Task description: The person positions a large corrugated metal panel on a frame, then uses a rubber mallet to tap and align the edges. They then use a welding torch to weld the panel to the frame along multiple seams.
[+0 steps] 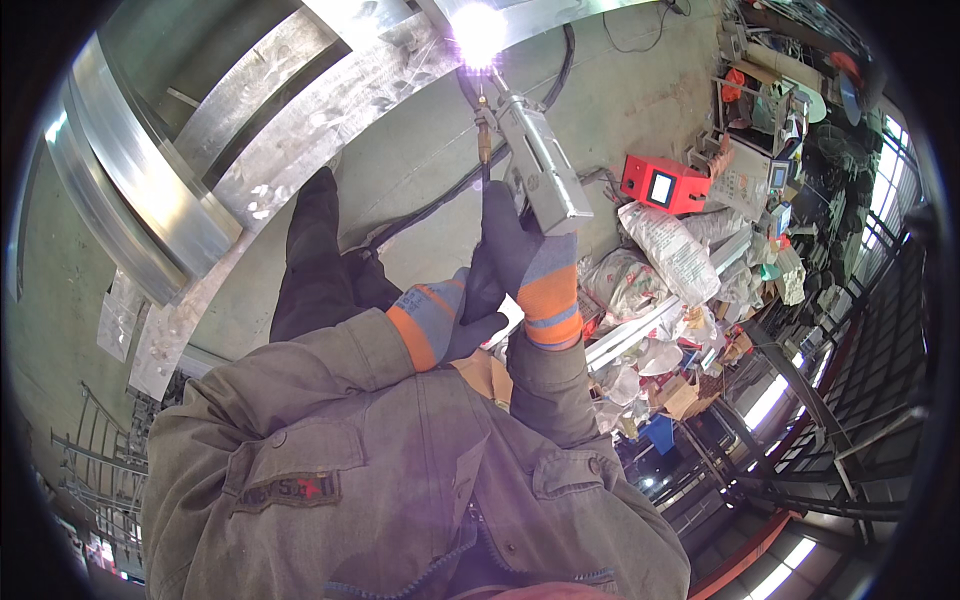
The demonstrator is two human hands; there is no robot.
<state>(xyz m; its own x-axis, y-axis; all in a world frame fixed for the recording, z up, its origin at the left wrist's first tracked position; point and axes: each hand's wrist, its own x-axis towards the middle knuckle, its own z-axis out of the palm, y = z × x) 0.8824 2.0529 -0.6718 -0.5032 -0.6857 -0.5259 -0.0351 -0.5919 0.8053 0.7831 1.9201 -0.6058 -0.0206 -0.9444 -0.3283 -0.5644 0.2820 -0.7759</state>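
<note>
My right hand [525,250], in a dark-palmed glove with an orange and grey cuff, is closed round the grip of a silvery box-bodied welding torch [540,165]. A thin brass-coloured wire nozzle [484,135] runs alongside the torch. At the torch's tip a glaring white-violet light hides the spot it touches on a curved metal plate [310,130]. My left hand [440,315], gloved alike, is closed just below and left of the right one, against its wrist. What its fingers hold is hidden behind dark glove fabric.
Curved shiny metal bands [150,170] stand on the plate at left. Black cables [425,210] cross the floor by my dark-trousered legs [315,270]. A red box with a screen [665,185] sits at right, beside white sacks [670,250] and piled scrap. Metal racks [100,450] stand at lower left.
</note>
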